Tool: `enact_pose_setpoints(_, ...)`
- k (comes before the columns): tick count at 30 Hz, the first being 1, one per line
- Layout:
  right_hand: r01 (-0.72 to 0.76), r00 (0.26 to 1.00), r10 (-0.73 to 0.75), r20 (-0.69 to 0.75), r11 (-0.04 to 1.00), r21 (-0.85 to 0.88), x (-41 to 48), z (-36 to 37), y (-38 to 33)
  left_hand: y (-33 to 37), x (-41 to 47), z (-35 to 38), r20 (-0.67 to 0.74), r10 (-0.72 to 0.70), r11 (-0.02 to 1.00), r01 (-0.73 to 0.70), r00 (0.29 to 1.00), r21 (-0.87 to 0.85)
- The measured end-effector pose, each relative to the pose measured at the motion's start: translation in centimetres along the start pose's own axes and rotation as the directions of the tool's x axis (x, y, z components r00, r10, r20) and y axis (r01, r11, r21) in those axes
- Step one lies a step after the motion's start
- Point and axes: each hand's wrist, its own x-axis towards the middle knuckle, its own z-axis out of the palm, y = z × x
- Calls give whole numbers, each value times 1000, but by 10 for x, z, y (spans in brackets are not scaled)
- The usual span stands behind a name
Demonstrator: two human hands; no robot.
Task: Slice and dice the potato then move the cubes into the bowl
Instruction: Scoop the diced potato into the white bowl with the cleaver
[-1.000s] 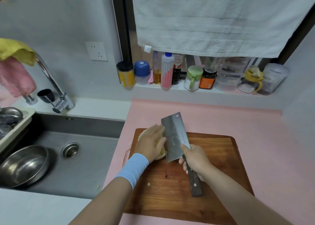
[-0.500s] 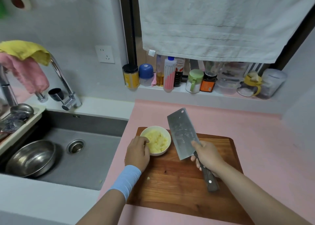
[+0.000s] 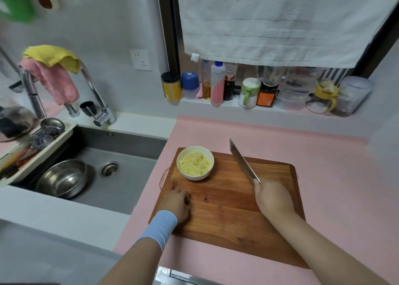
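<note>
The right hand [image 3: 273,198] grips the steel cleaver [image 3: 244,161], whose blade points far-left. The left hand [image 3: 178,202] bends its fingers onto the brown wooden chopping board [image 3: 226,211]; I cannot tell if it holds anything. Yellow potato cubes [image 3: 195,163] fill the small white bowl [image 3: 194,177] at the board's far-left corner, on the pink bench [image 3: 328,176], with the grey sink [image 3: 121,189] to the left.

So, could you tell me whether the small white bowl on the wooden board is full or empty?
Filled: the small round white bowl holds pale yellow potato cubes piled nearly to its rim.
</note>
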Motion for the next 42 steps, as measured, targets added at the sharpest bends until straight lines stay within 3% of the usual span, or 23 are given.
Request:
enact_pose_setpoints(8,66,985,1,171,920,-387,-12,22,0,7,2,1,29,-45,994,42,999,99)
enact_pose_setpoints(20,203,951,-118,285,935,-289,-24,75,3,7,3,11,56,-50,997,47,997,65)
enact_pose_setpoints(28,286,935,-176,309,888,-360,-22,59,-15,11,-1,7,99,-77,973,53,992,224)
enact_pose_setpoints(31,364,919,-298,258,895,-260,-20,54,-43,11,-3,7,89,-54,983,38,995,178)
enact_pose_setpoints(35,413,848,-420,323,906,92,-21,60,-88,3,-1,1,99,-7,1000,5,995,24)
enact_pose_setpoints(42,276,859,-304,411,953,127,-16,88,-133,-32,18,-23,155,83,987,-59,984,-149)
